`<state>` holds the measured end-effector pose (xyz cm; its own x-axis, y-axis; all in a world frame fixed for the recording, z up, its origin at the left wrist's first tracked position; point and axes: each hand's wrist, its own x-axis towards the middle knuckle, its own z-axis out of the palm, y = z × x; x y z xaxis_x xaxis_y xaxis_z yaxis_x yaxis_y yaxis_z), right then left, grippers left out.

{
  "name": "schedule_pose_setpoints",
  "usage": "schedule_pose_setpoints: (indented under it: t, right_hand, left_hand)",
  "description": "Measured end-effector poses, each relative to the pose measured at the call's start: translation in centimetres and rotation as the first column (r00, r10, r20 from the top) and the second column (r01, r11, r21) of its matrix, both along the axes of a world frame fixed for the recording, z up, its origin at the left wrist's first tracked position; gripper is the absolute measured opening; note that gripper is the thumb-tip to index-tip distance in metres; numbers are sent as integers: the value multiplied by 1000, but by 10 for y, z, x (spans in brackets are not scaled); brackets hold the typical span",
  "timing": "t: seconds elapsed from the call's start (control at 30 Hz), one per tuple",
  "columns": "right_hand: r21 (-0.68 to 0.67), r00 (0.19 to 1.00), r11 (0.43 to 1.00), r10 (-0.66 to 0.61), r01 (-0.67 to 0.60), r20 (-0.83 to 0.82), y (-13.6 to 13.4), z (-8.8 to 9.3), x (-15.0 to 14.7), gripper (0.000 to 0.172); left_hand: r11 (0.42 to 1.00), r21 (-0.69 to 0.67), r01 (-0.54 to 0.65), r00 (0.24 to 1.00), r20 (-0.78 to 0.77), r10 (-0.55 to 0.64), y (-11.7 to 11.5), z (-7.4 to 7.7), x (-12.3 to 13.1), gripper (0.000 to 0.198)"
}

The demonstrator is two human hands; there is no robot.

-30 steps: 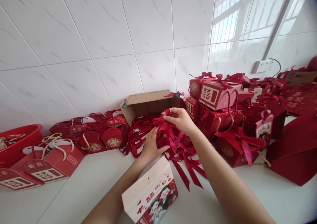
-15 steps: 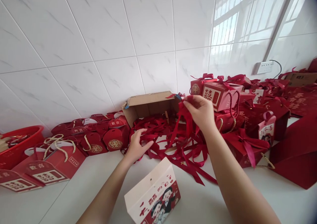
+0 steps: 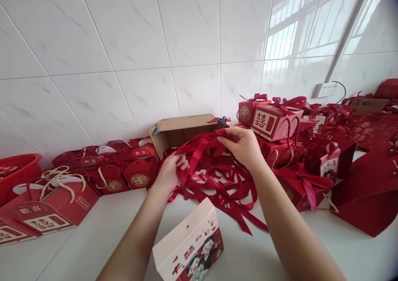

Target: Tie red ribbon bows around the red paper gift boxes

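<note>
A bundle of red ribbon [image 3: 199,145] stretches between my two hands, above a tangled heap of more red ribbons [image 3: 230,190]. My right hand [image 3: 242,146] pinches the bundle's upper right end. Lower down on the left, my left hand [image 3: 173,169] has its fingers curled round the other end. Behind the heap an open cardboard box [image 3: 186,124] lies on its side, with ribbons spilling out of it. Nearest me on the table stands a white and red gift box [image 3: 191,245] with a cartoon couple on its front; its white top flap stands up.
Red gift boxes with rope handles [image 3: 59,206] stand at the left, beside a red basin [image 3: 21,173]. Stacked, ribbon-tied boxes [image 3: 264,121] fill the right side of the table [image 3: 102,239]. Behind them are a tiled wall [image 3: 139,44] and a power socket [image 3: 325,90].
My left hand has closed from an open pose onto the ribbon. The ribbon bundle that hung from my right hand is now drawn out leftward between both hands. The view has turned slightly.
</note>
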<state>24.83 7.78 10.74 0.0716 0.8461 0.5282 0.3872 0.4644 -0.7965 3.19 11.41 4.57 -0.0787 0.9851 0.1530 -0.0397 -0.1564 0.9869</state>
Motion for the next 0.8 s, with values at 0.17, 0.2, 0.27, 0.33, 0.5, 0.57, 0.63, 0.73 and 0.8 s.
schedule_pose_setpoints:
  t: [0.17, 0.2, 0.27, 0.33, 0.5, 0.57, 0.63, 0.73, 0.8]
  right_hand:
    - [-282, 969, 953, -34, 106, 246, 51, -53, 5, 29]
    - [-338, 960, 935, -10, 109, 281, 56, -65, 1, 32]
    - [-438, 944, 891, 32, 122, 329, 62, -85, -5, 33]
    - [-505, 936, 852, 59, 134, 347, 65, -96, -7, 31]
    - [-486, 964, 874, 115, 16, 239, 62, -78, -8, 23]
    - [-417, 974, 902, 184, -112, 136, 52, -64, -19, 17]
    - [-351, 952, 895, 305, -277, 26, 38, -52, -36, 17]
    - [-290, 857, 810, 506, -510, -95, 17, -40, -53, 23]
    - [-232, 798, 764, 571, -602, -192, 12, -34, -50, 28]
  left_hand:
    - [977, 13, -212, 960, -185, 210, 3, 15, -27, 21]
    - [973, 18, -231, 946, -228, 229, 4, 16, -30, 23]
    - [966, 23, -257, 922, -295, 252, 5, 17, -35, 24]
    - [955, 33, -294, 898, -331, 288, 6, 19, -39, 24]
    - [967, 55, -247, 892, -378, 249, -2, 27, -39, 28]
    - [994, 12, -105, 911, -401, 101, -10, 26, -28, 34]
    - [996, -52, 77, 917, -388, -91, -18, 22, -13, 45]
    - [942, -29, 334, 912, -241, -331, -26, 16, 5, 50]
    - [940, 27, 340, 933, -134, -333, -27, 17, 7, 42]
